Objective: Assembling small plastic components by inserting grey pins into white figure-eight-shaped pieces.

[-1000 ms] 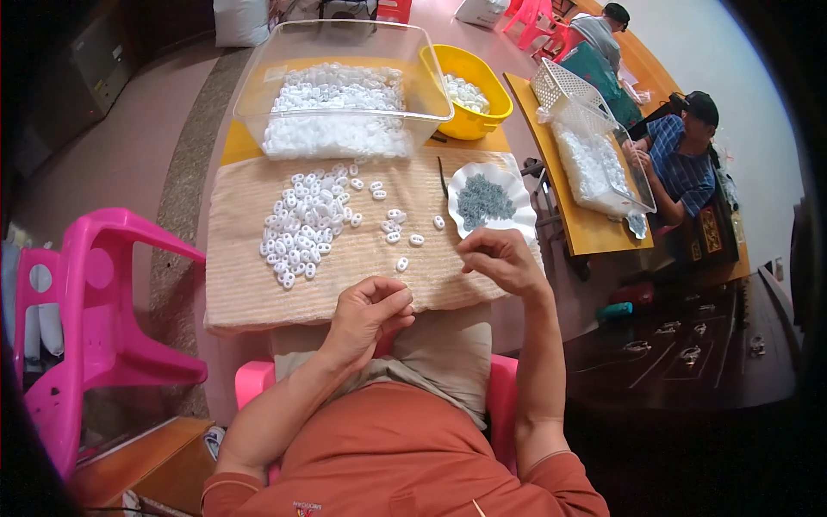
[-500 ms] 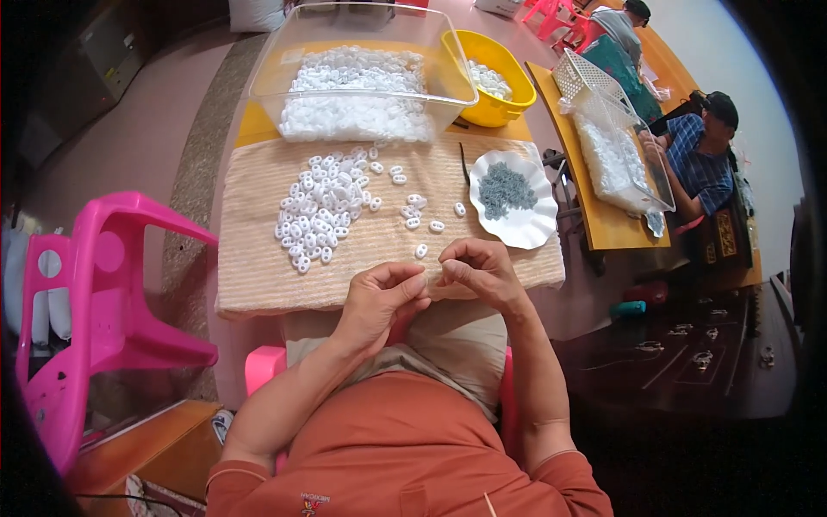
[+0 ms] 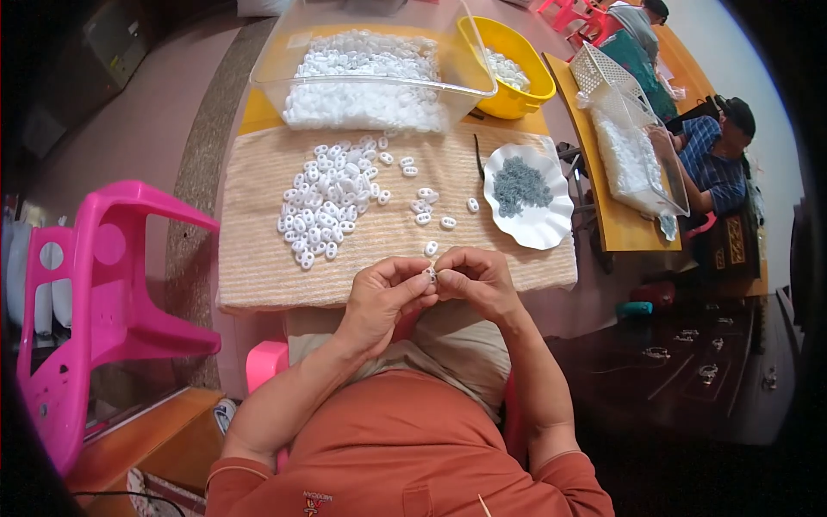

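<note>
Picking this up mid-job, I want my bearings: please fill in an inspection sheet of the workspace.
Surface: striped cloth over a yellow-brown table.
Job's things: white two-hole pieces piled left, several apart to their right; grey parts on a scalloped white plate.
Clutter: clear bin, yellow tub, thin black strip.
Hands: left hand pinches a small piece; right hand meets it, grip unclear.
Cables: dark cable, lower left.
Surroundings: pink chair left; person at second table, right.

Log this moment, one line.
left hand: pinching small part | right hand: fingertips at same part | white pile: on cloth | dish: holds grey bits
</note>
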Demonstrator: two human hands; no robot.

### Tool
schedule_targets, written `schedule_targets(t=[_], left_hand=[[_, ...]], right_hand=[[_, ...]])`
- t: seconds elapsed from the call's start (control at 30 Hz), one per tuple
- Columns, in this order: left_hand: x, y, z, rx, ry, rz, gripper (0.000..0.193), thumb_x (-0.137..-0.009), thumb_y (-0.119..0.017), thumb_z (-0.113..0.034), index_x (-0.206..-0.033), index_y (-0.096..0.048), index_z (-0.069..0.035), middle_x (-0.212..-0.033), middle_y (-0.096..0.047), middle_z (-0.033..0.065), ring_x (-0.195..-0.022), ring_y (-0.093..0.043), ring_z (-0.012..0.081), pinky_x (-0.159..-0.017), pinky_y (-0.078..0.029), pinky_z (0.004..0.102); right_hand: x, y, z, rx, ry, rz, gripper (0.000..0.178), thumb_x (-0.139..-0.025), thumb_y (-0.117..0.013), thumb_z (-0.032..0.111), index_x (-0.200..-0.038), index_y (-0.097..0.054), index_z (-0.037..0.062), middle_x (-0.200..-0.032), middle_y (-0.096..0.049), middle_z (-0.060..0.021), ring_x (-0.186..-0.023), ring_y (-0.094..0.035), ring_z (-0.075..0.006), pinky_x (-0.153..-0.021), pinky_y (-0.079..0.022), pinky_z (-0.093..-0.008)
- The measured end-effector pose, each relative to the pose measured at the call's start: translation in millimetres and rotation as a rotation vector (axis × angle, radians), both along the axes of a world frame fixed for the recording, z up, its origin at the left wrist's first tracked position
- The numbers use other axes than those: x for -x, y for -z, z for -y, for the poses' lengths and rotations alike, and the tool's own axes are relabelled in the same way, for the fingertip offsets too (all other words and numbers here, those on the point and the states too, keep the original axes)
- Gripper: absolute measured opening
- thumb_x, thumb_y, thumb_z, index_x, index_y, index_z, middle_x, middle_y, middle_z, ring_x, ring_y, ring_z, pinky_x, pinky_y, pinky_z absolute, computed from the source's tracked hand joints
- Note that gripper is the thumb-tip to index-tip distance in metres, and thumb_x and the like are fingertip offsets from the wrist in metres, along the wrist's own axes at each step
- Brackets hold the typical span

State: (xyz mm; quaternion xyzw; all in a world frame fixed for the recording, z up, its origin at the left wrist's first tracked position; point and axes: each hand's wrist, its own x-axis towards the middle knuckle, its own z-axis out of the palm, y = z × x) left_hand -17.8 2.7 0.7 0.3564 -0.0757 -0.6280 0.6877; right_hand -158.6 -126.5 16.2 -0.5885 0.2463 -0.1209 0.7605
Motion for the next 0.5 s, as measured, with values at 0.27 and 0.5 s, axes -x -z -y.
schedule_targets(t=[0.27,0.5], left_hand=[[-1.4,-2.0,0.5,-0.041,0.008,0.019,0.017,-0.088,-0.065,-0.006,-0.103,-0.062,0.001,-0.089,-0.067,0.0075,-0.077,-0.065,0.0113,-0.072,-0.056,0.0232],[-1.0,-4.3,0.8,-0.052,0.003,-0.004,0.016,-0.088,-0.065,-0.006,-0.102,-0.062,0.002,-0.089,-0.067,0.0075,-0.077,-0.065,0.0111,-0.072,-0.056,0.0234]], right_hand=[[-0.4,7.0,1.2,0.045,-0.002,0.026,0.010,-0.091,-0.061,0.005,-0.094,-0.062,-0.0050,-0.088,-0.063,-0.0062,-0.077,-0.061,-0.0104,-0.067,-0.053,-0.0228],[-0.4,8.1,0.8,0.038,0.018,0.023,0.011,-0.091,-0.061,0.006,-0.093,-0.062,-0.0053,-0.089,-0.062,-0.0075,-0.077,-0.061,-0.0113,-0.067,-0.053,-0.0231]])
